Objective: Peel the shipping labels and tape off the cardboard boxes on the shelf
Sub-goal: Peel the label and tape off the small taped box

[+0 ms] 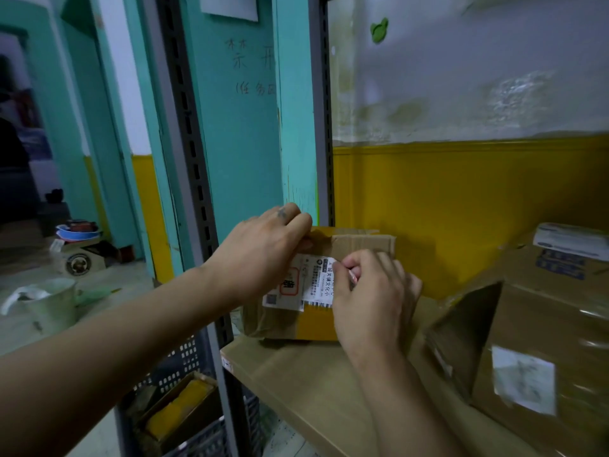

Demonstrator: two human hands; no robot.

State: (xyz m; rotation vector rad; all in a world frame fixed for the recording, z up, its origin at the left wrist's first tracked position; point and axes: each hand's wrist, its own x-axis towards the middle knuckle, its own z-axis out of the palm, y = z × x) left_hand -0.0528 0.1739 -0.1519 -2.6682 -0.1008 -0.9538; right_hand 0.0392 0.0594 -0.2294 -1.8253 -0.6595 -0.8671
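The scene is viewed through a single wide-angle camera worn on the head, directed forward and slightly downward at the shelf board [296, 374] from close range. The cardboard box [362, 242] is framed near the centre, with the left hand [263, 249] and right hand [372, 301] framed from the near edge. The wall [461, 199] is seen far behind, and a doorway [19, 159] at far left.

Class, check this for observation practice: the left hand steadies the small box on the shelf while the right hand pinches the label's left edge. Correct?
No: the head view shows the right hand pinching the label at its right edge. The rest holds.
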